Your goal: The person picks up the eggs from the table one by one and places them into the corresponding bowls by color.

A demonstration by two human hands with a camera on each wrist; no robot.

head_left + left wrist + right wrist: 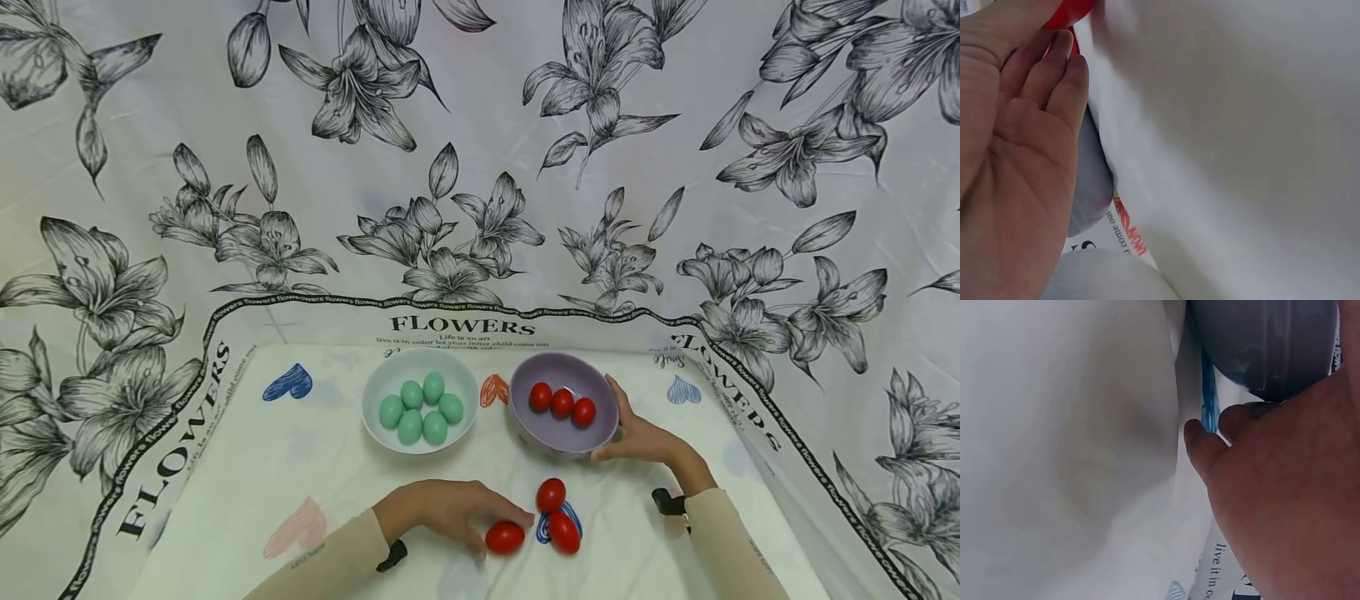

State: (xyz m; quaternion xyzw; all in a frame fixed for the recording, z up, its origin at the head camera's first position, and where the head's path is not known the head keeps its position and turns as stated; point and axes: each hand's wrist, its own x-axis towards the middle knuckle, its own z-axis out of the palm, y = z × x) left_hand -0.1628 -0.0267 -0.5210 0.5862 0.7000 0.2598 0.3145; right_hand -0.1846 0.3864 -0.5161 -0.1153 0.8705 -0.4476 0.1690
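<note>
My left hand (pixel 450 510) is low over the cloth, thumb and index finger on either side of a red egg (pixel 505 537). In the left wrist view, that red egg (pixel 1074 12) shows at the top edge, by the thumb. Just right of these fingers lie two more red eggs, one farther (pixel 551 495) and one nearer (pixel 564 533). My right hand (pixel 643 435) holds a purple bowl (pixel 536 435) from its right side, thumb near the front and fingers at the rim. Inside sit three red eggs (pixel 562 403). The bowl's outer wall (pixel 1266 344) fills the top of the right wrist view.
Left of the purple bowl stands a white bowl (pixel 375 379) holding several green eggs (pixel 411 408). Beneath everything is a white cloth (pixel 225 467) printed with hearts and lettering. A flower-print curtain (pixel 480 125) rises behind and at both sides.
</note>
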